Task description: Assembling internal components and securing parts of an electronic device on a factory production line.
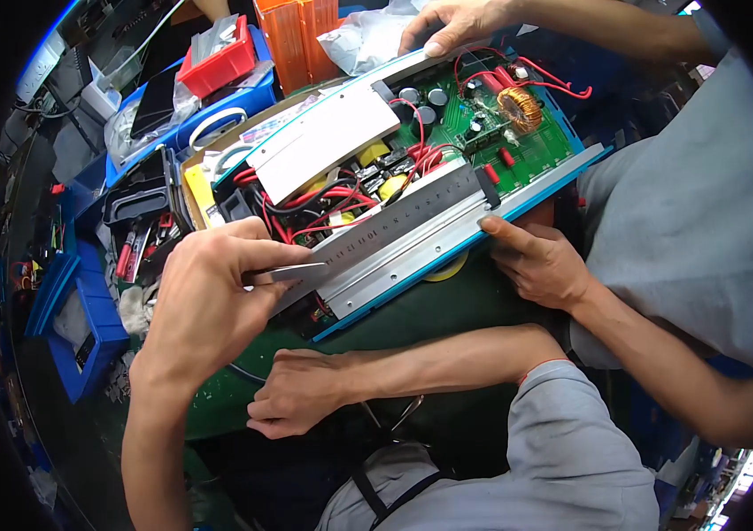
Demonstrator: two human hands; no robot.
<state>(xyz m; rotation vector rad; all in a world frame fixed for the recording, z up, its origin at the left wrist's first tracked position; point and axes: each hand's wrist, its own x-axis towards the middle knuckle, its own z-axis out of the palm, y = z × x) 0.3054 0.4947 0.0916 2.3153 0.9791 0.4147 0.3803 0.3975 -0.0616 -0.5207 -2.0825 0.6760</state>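
Head view, open electronic unit and two bare hands.

Item: left hand (217, 274), thumb and fingers pinched on a slim metal tool (292, 273), kind not certain, its tip pointing rightward.
Item: right hand (301, 394), curled into a loose fist below and right of the left hand, nothing showing in it, over the near edge of the green work surface (226, 407).
Item: housing (412, 265), metal with blue edges, beginning just right of the left hand and running away rightward, tilted in view; ahead of the right hand.
Item: steel ruler (394, 217), along the housing's near side, near end beside the left thumb.
Item: co-worker's two hands, one at the near wall (531, 265), right of and beyond the right hand; other on the far wall (460, 25), well beyond both.

Done, as judged: circuit board (536, 164) seated in the housing, far right of the left hand; copper coil (518, 108) mounted on it; white panel (328, 142) lying over part of the wiring (305, 199), ahead of the left hand.
Outstanding, as judged: board uncovered; red leads (562, 84) beyond the coil appear unconnected; ruler not yet lifted away. Exact stage cannot be told.
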